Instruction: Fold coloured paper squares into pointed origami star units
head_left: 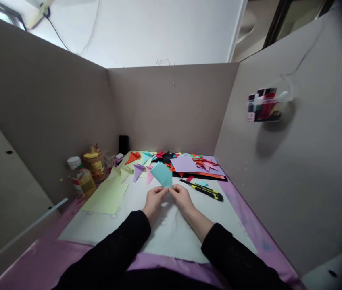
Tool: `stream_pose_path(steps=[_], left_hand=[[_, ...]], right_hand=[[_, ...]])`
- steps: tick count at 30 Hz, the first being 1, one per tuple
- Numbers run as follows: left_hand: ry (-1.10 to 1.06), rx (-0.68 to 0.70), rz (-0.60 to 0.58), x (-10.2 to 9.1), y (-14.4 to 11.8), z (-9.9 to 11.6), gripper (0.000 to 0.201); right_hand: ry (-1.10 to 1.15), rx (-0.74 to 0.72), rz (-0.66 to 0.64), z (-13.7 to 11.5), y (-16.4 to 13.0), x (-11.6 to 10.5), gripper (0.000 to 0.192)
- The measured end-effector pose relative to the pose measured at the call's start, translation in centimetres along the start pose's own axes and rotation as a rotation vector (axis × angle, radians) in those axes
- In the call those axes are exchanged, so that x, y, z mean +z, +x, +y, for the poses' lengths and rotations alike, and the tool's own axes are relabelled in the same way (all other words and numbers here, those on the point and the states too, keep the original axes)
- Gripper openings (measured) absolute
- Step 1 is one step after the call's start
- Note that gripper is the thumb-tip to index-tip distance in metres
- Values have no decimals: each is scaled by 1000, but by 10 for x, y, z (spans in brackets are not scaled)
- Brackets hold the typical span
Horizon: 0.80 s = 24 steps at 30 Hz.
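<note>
Between my two hands a light blue sheet of folded paper (162, 174) is held up, its near corner pinched by both. My left hand (155, 201) grips it from the left with thumb and fingers together. From the right, my right hand (183, 198) pinches the same corner, its fingertips almost touching the left ones. Just beyond the paper lie folded pieces in purple (138, 172), pink (149, 175) and orange (133, 157). To the right of my right hand rests a black and yellow utility knife (204, 190).
Pale green paper (106, 199) lies at left on the white sheet (171, 237). A bottle (85, 183) and a yellow-lidded jar (95, 163) stand by the left partition. Lilac paper (184, 164) and colourful folded shapes are heaped at the back. A clear container (267, 105) hangs at right.
</note>
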<state>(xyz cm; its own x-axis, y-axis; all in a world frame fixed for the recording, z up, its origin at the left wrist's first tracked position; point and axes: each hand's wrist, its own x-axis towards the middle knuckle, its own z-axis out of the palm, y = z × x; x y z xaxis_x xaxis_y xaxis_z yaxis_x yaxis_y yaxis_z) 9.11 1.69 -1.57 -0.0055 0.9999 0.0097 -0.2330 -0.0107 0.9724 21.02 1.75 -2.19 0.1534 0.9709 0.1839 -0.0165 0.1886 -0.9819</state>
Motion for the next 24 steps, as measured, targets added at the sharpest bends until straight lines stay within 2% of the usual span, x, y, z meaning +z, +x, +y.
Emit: stream_pose_path(steps=[5, 9, 14, 17, 24], left_hand=[[-25, -5, 17, -6, 2, -1, 31], [-77, 27, 83, -11, 5, 2, 30], [-141, 70, 197, -19, 12, 6, 30], [-147, 84, 293, -28, 19, 6, 30], [-249, 38, 411, -59, 38, 14, 28]], right_hand=[[-188, -27, -52, -4, 0, -3, 31], [-222, -3, -77, -3, 0, -2, 28], [-277, -39, -73, -1, 0, -2, 24], [-276, -17, -76, -1, -1, -1, 23], [-264, 26, -57, -2, 0, -5, 22]])
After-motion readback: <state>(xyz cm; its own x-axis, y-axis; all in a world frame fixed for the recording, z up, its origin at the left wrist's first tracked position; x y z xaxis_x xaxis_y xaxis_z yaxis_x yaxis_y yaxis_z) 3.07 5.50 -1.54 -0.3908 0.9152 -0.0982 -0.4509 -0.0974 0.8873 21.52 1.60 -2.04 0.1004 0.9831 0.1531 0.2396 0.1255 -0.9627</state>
